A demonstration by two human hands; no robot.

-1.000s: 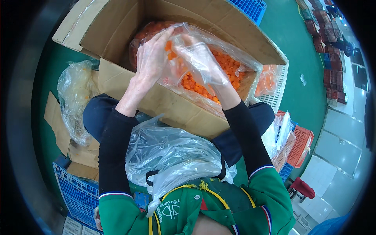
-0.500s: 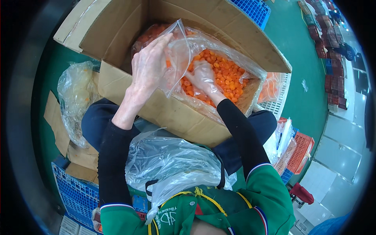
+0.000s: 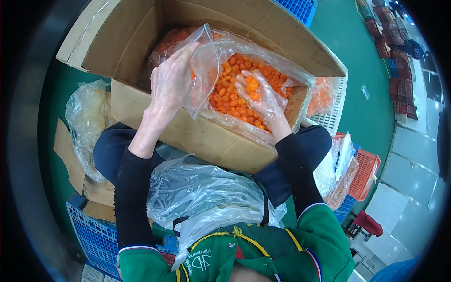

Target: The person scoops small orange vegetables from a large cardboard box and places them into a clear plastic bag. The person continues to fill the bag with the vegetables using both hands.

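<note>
Over the open carton (image 3: 197, 131), orange pieces (image 3: 253, 88) in my right hand (image 3: 267, 97) and a clear bag (image 3: 206, 80) in my left hand (image 3: 170, 84)

On the left side lies crumpled plastic (image 3: 87, 113), and nearer is a blue crate (image 3: 94, 239). On the right side are a white crate (image 3: 332, 120) and, nearer, a red basket (image 3: 368, 174). Plastic sheeting (image 3: 202, 192) covers my lap, and the carton's near wall stands between it and the pieces.

My left thumb is hidden, so I cannot tell how it presses; the fingers are close together, holding the bag by its left side. At the far left, the pieces look blurred under plastic. A far blue crate (image 3: 300, 10) is cut off at the edge of view.

Inside the carton, a clear liner (image 3: 263, 54) holds many small, round pieces. Above them my right palm faces up, its fingers curled around a few. A filled bag (image 3: 322, 96) rests on the white crate.
</note>
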